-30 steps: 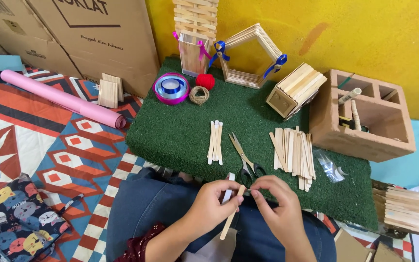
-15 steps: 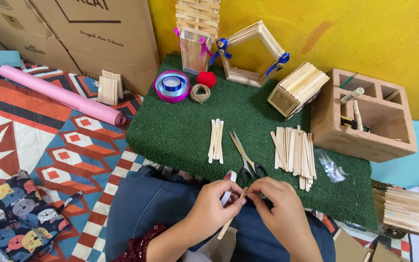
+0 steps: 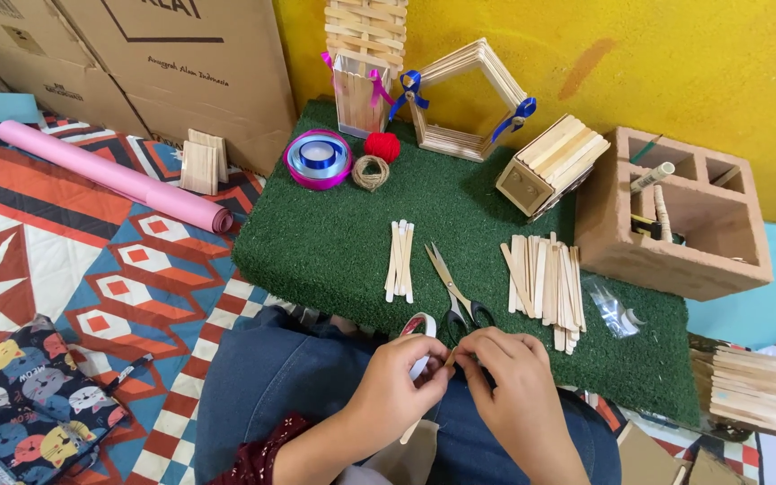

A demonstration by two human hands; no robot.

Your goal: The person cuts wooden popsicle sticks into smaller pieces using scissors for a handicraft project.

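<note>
My left hand (image 3: 403, 383) and my right hand (image 3: 509, 382) meet over my lap, fingertips pinched together on a thin wooden craft stick (image 3: 413, 429) that slants down between them. A white tape roll (image 3: 418, 327) sits against my left fingers. Just beyond my hands lie scissors (image 3: 454, 289) on the green turf mat (image 3: 334, 242). A small bundle of sticks (image 3: 400, 260) and a larger loose pile of sticks (image 3: 545, 283) lie on the mat.
Ribbon spool (image 3: 318, 158), twine ball (image 3: 370, 172) and red yarn ball (image 3: 383, 145) sit at the mat's back. Stick-built house frame (image 3: 469, 99), stick box (image 3: 550, 165), clay-coloured organiser (image 3: 671, 211), pink paper roll (image 3: 110, 175) and cardboard boxes (image 3: 172, 63) surround it.
My hands have closed in together on the stick, which now shows less below them. The view has tipped down slightly.
</note>
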